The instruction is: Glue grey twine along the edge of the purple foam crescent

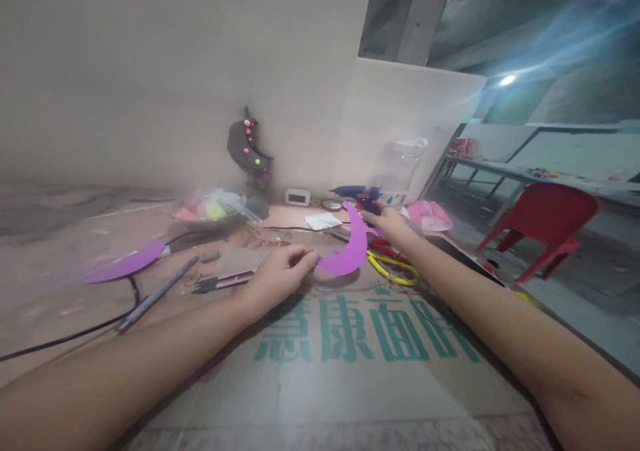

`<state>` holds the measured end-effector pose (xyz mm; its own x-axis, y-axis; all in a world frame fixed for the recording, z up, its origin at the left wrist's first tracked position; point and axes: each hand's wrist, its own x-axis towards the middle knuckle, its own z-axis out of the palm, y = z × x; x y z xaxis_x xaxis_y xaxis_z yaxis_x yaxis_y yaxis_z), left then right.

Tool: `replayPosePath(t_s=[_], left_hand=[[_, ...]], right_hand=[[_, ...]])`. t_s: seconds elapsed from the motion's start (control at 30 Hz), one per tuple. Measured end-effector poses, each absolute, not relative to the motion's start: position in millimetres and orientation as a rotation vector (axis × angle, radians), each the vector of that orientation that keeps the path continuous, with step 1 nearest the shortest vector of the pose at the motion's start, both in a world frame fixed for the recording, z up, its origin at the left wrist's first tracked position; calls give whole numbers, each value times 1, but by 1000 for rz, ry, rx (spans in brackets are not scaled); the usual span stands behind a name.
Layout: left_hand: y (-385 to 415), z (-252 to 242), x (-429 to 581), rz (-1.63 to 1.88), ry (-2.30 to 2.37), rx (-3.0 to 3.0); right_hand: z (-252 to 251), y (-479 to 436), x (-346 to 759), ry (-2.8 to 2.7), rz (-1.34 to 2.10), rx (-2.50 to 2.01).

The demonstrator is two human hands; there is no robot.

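Observation:
My left hand [281,272] pinches the lower end of a purple crescent-shaped foam piece [350,247], which curves upward over a flattened cardboard sheet [350,344] with green characters. My right hand [387,223] reaches farther back and is closed around the handle of a blue glue gun [357,191], next to the crescent's upper tip. Both arms stretch forward across the cardboard.
A second purple foam piece [127,263], a pen [157,293], small snips [220,281] and a black cable [75,334] lie at the left. Yellow-handled scissors [395,271] lie at the right. At the back are a bowl of coloured bits [210,212], a dark decorated figure [247,151], a small clock [297,197] and a plastic jar [403,167]. A red chair [543,227] stands to the right.

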<state>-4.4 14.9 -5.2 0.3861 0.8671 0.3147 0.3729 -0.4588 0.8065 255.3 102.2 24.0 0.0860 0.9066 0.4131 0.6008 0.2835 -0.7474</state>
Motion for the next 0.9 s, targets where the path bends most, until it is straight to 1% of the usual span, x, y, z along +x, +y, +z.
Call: replayPosePath(t_s=[0.1,0.2,0.37,0.47,0.6,0.73,0.8,0.9], left_hand=[[18,-8,-5,1031,1102,1924],[24,-12,-7,1087,1101,1861],[29,-17,-8,1124,1077,1835],[28,-15,-9,1115,1062,1855],[26,-11,-9,1115,1095,1894],[26,-12,-9,1137,1109,1920],[25,-12,-9,1148,1116,1929],[26,-11,-10,1141,1123,1925]], right_hand=[[46,87,258,-1547,418,-1365],[55,58,255,-1495,479,-1254],[35,-1,241,-1545,550,-1207],[20,-21,233,-1710,546,-1301],[11,-26,226,-1902,399,-1330],[10,-27,223,-1978,554,-1292],[10,-27,222,-1951,561,-1283],[10,-25,224,-1994,485,-1287]])
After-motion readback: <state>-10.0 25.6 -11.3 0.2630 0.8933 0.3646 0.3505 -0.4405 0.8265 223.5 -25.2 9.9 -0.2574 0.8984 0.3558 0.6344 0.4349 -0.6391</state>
